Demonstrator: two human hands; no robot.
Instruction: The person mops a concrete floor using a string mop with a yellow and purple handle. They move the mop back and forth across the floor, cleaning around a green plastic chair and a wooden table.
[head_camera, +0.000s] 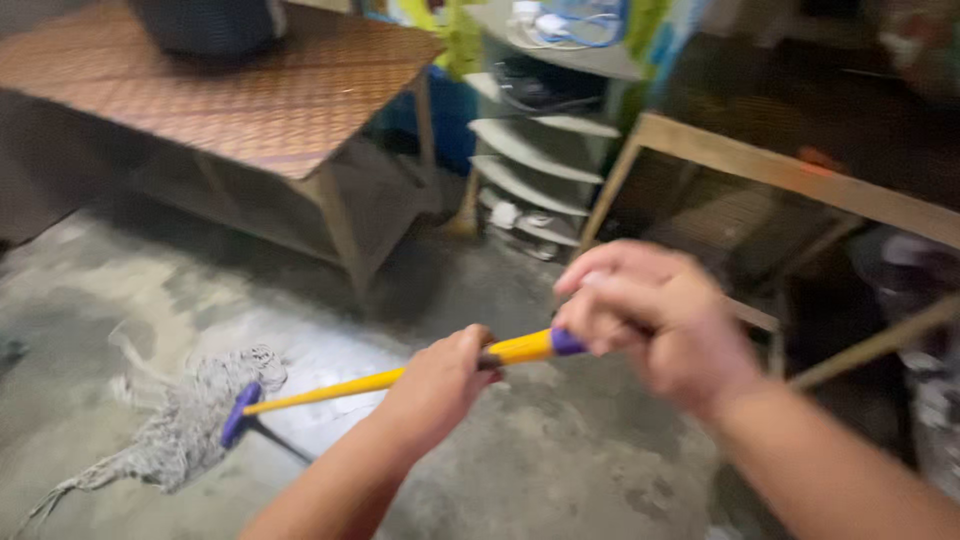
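Head view: both hands, left hand (440, 385) and right hand (640, 320), clench the yellow mop handle (330, 390); the grey mop head (190, 420) lies on a wet patch, the concrete floor (560, 470) nearer them looks dry.

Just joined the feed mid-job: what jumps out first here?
The yellow mop handle runs across the middle, gripped by the left hand and, at its purple end, the right hand. Its grey mop head lies spread on the wet concrete floor at lower left, before a wooden table.

The wet grey concrete floor (560, 470) carries the splayed grey mop head (190, 425), with a table's (250, 90) legs standing behind.
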